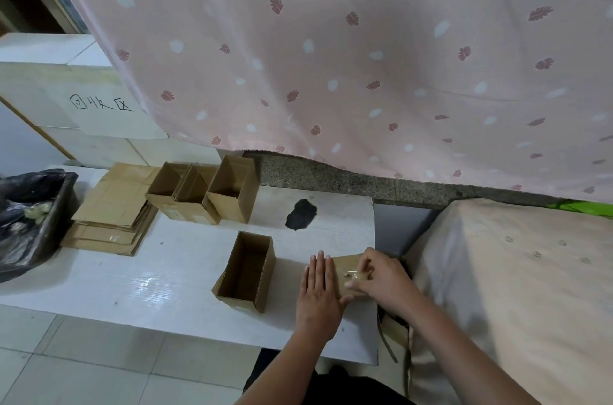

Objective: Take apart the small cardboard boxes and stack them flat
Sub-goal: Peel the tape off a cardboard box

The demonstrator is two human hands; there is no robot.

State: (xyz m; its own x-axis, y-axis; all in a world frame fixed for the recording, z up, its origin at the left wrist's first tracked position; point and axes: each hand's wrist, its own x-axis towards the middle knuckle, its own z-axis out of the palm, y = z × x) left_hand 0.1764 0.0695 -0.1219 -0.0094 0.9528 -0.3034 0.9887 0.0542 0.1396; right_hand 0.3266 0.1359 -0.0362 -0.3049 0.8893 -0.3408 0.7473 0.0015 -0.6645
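Note:
A closed small cardboard box lies on the white table near its right edge. My left hand presses flat on the box's left side, fingers straight. My right hand pinches a strip of clear tape on top of the box. An open, empty box stands just to the left of my hands. Three more open boxes stand in a row at the back. A stack of flattened cardboard lies at the back left.
A black bin with a bag sits at the table's left end. A dark patch marks the white table. A pink curtain hangs behind. A cloth-covered surface rises at the right.

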